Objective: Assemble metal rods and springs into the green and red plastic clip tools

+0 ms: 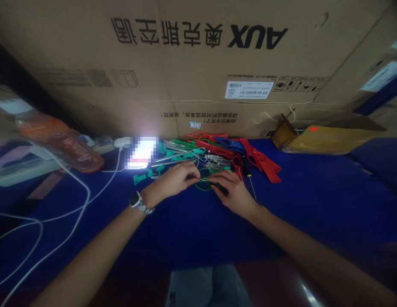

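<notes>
A thin pale string [204,180] runs between my two hands just above the blue tabletop. My left hand [184,175], with a watch and a bracelet on its wrist, pinches one end of this stretch. Opposite it, the fingers of my right hand [229,187] close on the other end. A green loop [203,188] shows behind and below the string; I cannot tell whether either hand touches it. Just beyond my hands lie several metal parts [217,161] tangled with white strings. Red plastic gun-shaped pieces [261,162] and teal plastic pieces [150,172] lie around them.
A large cardboard box [198,59] stands across the back. At left are a drink bottle [62,140], white cables [86,200] and a glowing, pixelated screen [141,152]. A screwdriver [249,175] lies right of the pile. A yellow-brown open box [329,138] sits farther right.
</notes>
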Demonstrator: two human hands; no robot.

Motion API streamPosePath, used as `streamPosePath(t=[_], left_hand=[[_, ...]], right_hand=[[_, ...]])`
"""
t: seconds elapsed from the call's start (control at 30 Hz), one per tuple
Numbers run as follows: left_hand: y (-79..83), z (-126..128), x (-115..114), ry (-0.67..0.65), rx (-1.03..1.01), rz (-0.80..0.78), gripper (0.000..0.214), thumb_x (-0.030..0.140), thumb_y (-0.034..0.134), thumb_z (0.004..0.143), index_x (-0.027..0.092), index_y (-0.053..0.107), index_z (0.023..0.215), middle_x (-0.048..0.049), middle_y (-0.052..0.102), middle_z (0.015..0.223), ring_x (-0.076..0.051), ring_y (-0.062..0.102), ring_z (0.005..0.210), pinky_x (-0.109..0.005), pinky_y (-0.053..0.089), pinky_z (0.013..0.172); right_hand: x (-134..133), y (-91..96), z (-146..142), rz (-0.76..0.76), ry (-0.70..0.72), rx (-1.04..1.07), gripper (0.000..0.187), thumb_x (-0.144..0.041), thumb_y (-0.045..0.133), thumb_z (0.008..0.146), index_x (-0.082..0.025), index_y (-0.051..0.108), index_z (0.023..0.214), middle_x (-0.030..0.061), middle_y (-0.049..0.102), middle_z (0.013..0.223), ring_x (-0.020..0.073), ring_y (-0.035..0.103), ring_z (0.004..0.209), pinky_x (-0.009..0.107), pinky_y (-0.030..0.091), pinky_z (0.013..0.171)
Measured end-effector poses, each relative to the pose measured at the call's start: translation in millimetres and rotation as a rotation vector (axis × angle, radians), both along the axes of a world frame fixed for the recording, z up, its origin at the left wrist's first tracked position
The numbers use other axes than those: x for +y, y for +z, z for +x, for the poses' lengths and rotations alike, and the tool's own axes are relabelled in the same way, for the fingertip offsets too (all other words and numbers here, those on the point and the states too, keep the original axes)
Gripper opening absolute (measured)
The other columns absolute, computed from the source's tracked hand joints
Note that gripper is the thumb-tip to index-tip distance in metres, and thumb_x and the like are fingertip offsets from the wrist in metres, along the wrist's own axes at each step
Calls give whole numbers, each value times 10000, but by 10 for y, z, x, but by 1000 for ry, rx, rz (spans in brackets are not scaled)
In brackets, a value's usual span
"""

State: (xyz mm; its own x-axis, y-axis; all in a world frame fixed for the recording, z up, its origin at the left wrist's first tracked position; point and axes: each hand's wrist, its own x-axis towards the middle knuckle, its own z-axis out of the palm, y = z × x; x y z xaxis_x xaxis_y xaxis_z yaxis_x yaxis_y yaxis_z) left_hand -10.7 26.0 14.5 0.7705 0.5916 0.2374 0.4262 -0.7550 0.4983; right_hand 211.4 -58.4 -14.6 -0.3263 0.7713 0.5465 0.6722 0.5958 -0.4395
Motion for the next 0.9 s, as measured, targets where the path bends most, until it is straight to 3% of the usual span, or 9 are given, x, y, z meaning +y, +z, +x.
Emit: streamPosePath(t=[0.2,0.5,0.63,0.77,0.9], left_hand=[[-10,7,-23,11,-17,-8,55,171,612,942,185,658,917,-19,619,891,-159,596,831,-296,466,749],[7,-6,-54,-60,23,123,181,196,507,999,190,687,985,-39,633,946,-163,614,882,-301,480,778],[18,-13,-62,-45,50,102,120,234,573,975,185,681,989,-32,640,947,-162,630,863,-290,489,764],[57,-7,-85,-37,113,104,85,234,616,952,180,673,984,-29,645,945,-167,642,857,-283,490,753],[115,-1,-132,-67,189,159,137,163,535,980,177,670,999,-46,660,1003,-185,652,922,-306,498,812]], right_hand=[[4,22,12,-34,33,59,247,-117,599,923,-250,688,1111,51,722,1050,222,635,1002,428,526,872],[7,35,-6,-53,24,94,234,-111,566,927,-231,694,1081,47,708,946,209,629,931,397,537,837],[13,50,2,-89,17,124,223,-114,588,890,-231,702,1041,55,688,944,210,628,923,383,540,806],[12,84,-2,-108,24,103,201,-113,608,853,-212,692,1006,65,664,956,215,620,929,382,525,811],[-9,112,-23,-108,-12,23,198,-125,634,831,-202,672,1009,66,662,962,229,602,941,395,491,826]])
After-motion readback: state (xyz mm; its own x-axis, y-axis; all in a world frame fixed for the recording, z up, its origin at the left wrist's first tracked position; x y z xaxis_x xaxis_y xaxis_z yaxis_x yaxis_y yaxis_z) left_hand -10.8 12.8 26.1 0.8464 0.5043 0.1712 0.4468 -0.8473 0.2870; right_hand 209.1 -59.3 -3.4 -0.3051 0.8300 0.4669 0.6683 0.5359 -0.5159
